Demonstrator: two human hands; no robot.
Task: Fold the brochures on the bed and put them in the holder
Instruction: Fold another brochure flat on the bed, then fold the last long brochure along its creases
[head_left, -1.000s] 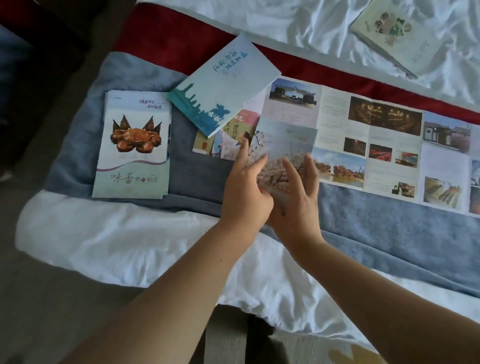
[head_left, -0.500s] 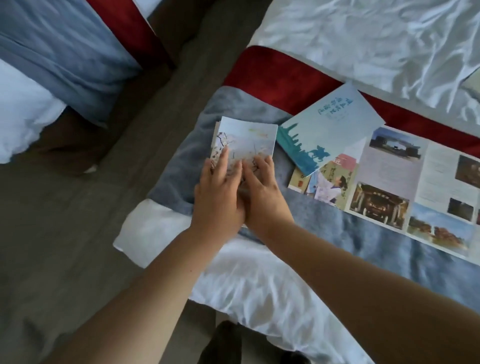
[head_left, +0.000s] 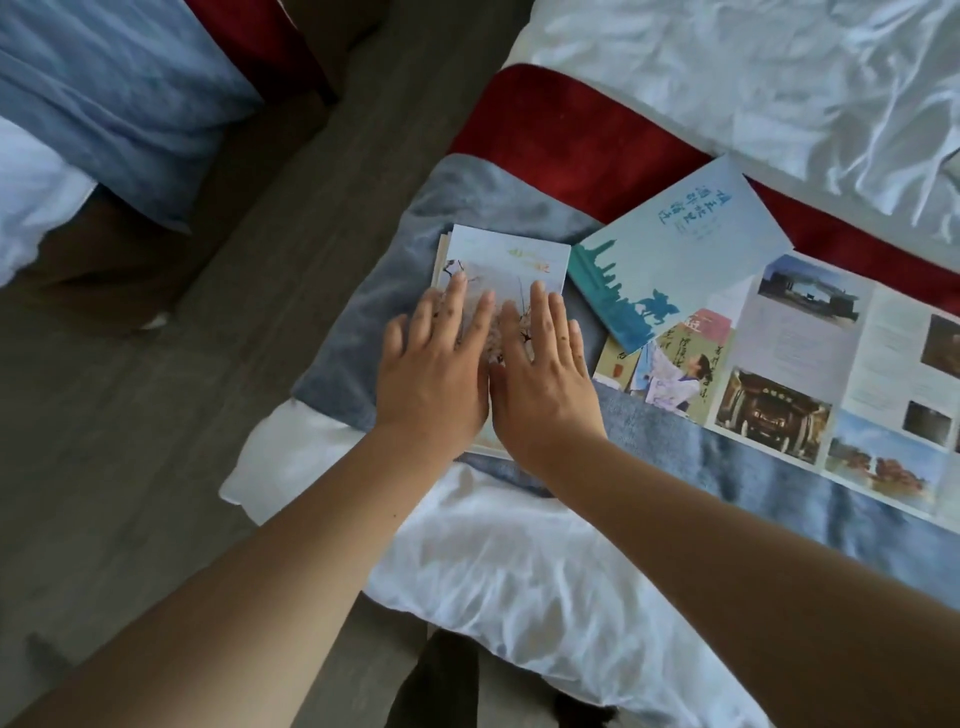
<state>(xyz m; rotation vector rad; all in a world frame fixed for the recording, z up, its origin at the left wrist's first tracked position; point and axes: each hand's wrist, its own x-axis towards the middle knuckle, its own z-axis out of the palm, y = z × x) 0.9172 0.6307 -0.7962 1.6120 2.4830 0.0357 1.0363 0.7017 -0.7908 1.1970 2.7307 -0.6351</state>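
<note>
A folded pale brochure with a blossom picture lies on a small stack at the left end of the grey bed runner. My left hand and my right hand rest flat on it side by side, fingers spread, pressing down. To the right lies a folded light-blue brochure with a teal skyline. It partly overlaps a long unfolded brochure with photo panels that stretches to the right edge. No holder is in view.
The bed has a white sheet and a red band behind the runner. A grey floor strip separates it from a second bed at the upper left.
The blossom brochure went from above the long brochure to the stack at the left, covering the crab brochure. Both hands now lie flat on it, fingers spread. The view swung left.
</note>
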